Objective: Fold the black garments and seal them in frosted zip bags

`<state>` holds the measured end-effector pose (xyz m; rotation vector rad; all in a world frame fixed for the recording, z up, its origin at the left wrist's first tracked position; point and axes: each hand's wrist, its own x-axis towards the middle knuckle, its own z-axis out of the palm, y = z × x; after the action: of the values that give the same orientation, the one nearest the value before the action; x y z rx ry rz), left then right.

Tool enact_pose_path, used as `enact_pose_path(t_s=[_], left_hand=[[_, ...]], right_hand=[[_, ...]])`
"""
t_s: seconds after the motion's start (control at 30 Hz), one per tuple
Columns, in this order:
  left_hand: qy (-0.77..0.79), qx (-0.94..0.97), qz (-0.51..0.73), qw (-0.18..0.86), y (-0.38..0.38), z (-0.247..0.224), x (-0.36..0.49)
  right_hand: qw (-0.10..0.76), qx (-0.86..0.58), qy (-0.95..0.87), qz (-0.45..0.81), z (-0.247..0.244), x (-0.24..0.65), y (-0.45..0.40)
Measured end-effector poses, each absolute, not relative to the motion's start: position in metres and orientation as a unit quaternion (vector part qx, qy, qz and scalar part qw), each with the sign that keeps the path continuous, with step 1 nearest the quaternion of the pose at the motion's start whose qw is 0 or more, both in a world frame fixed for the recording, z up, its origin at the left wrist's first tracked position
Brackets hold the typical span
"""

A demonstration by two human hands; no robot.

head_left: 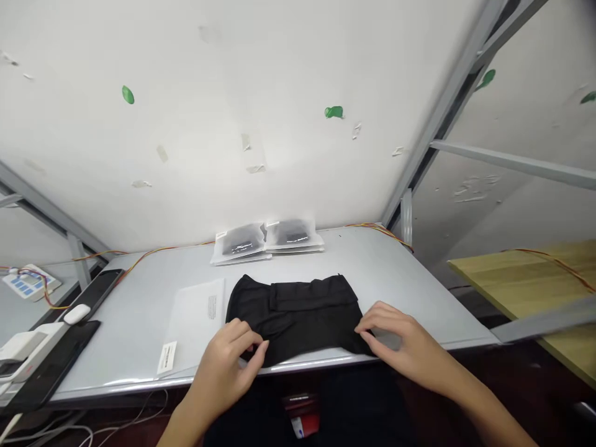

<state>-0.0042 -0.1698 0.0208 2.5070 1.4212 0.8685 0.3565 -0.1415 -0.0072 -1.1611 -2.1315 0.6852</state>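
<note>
A black cloth garment (307,323) lies folded flat at the table's front edge; a sewn band or flap runs across its upper part. I cannot tell its exact kind. At its lower left corner my left hand (230,360) has thumb and fingers curled together, pinching the fabric. The right edge of the cloth is pinched between the thumb and fingers of my right hand (395,338). Left of the garment rests a flat frosted plastic bag (193,316) with small print and a white label (167,358).
Frosted bags with dark contents lie in two stacks, a left stack (239,242) and a right stack (293,234), near the back wall. A white mouse (77,314), black phone-like slab (100,288) and white device (32,357) sit at left. Metal frame posts (406,217) flank the table.
</note>
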Motion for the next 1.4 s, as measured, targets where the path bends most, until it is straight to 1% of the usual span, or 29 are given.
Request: enact_pose_path(t_s=[0.07, 0.13, 0.2, 0.3, 0.43, 0.6, 0.77, 0.87, 0.97, 1.07, 1.2, 1.4], left_hand=[[0.472, 0.831, 0.288, 0.062, -0.150, 0.017, 0.001], [0.464, 0.845, 0.260, 0.055, -0.126, 0.012, 0.005], [0.441, 0.871, 0.213, 0.046, -0.102, 0.007, 0.008], [0.412, 0.895, 0.164, 0.046, -0.081, 0.001, 0.009], [0.414, 0.891, 0.175, 0.070, -0.086, -0.001, 0.006], [0.434, 0.859, 0.199, 0.186, -0.094, 0.015, 0.004], [0.500, 0.787, 0.237, 0.274, -0.045, 0.027, 0.010], [0.513, 0.772, 0.241, 0.287, -0.007, 0.019, 0.010], [0.525, 0.761, 0.240, 0.295, 0.013, 0.006, 0.006], [0.531, 0.751, 0.243, 0.309, 0.015, 0.000, -0.001], [0.524, 0.746, 0.232, 0.339, 0.009, 0.004, -0.009], [0.523, 0.742, 0.233, 0.348, 0.008, 0.003, -0.014]], right_hand=[[0.330, -0.432, -0.811, 0.216, -0.010, 0.351, -0.126], [0.338, -0.436, -0.818, 0.165, -0.016, 0.349, -0.108], [0.324, -0.438, -0.828, 0.131, -0.024, 0.350, -0.090], [0.309, -0.433, -0.838, 0.119, -0.037, 0.350, -0.075], [0.337, -0.433, -0.822, 0.153, -0.043, 0.349, -0.081], [0.360, -0.481, -0.765, 0.232, -0.029, 0.352, -0.090], [0.397, -0.516, -0.707, 0.275, -0.023, 0.347, -0.045], [0.381, -0.531, -0.692, 0.307, -0.029, 0.340, -0.007], [0.371, -0.551, -0.685, 0.298, -0.037, 0.336, 0.012], [0.375, -0.561, -0.685, 0.275, -0.042, 0.336, 0.009], [0.362, -0.543, -0.717, 0.247, -0.044, 0.339, -0.002], [0.352, -0.540, -0.718, 0.262, -0.046, 0.343, 0.001]])
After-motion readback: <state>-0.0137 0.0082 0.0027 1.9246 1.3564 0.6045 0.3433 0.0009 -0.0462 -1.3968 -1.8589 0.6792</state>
